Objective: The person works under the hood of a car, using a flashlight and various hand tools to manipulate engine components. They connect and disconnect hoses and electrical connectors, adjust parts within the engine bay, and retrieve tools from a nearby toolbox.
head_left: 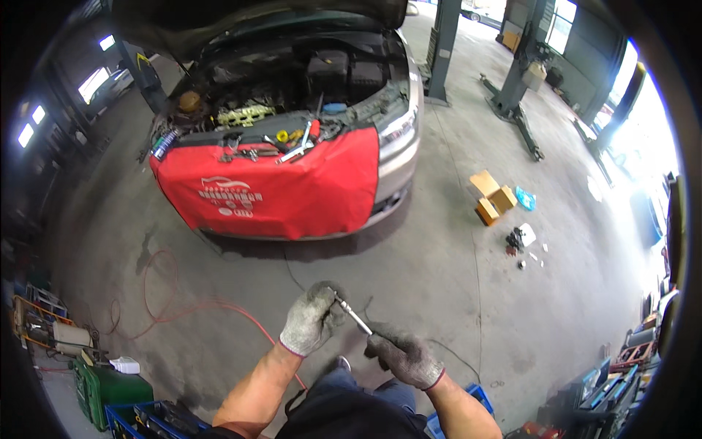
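Both my hands wear grey work gloves and meet over the floor in front of a car. Between them slants a shiny metal socket extension bar (354,315). My left hand (311,322) is closed around its upper end, the fingers curled over the tip. My right hand (406,359) grips the lower end, which is hidden in the glove. A red fender cover (292,192) hangs over the car's front. Along its top edge lie several hand tools, among them a silver wrench (296,153), and a yellow round piece (282,136).
Under the raised hood is the engine bay (322,73). A red hose (234,306) curls across the floor at left. An opened cardboard box (493,197) and small dark parts (516,238) lie at right. A green bin (110,391) stands at lower left, a lift post (441,51) beside the car.
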Demonstrator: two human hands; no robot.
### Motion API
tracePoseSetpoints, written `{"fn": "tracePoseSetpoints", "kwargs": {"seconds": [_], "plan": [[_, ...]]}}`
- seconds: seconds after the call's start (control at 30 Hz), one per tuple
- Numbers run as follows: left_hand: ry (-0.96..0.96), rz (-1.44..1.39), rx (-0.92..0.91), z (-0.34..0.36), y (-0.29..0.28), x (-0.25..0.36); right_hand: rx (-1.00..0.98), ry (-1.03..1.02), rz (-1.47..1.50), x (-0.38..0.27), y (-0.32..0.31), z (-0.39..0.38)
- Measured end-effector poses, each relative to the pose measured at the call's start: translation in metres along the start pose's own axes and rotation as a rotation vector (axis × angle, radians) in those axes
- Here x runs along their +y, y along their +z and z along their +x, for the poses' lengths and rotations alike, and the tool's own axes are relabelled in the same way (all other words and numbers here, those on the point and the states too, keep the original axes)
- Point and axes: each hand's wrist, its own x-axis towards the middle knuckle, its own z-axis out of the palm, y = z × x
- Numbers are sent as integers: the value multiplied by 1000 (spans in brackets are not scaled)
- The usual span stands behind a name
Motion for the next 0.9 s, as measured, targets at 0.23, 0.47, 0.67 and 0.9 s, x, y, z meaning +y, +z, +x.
{"fn": "tracePoseSetpoints", "kwargs": {"seconds": [0.23,0.47,0.67,0.9], "plan": [[40,34,170,92,-68,63,-248,215,426,-16,27,149],[228,466,627,205,-89,151,-218,-254,-334,-33,34,336],[390,422,789,272,-112,252,-511,-361,-285,-125,22,490],[537,434,938,349,-124,351,-555,-520,-264,-170,63,636]]}}
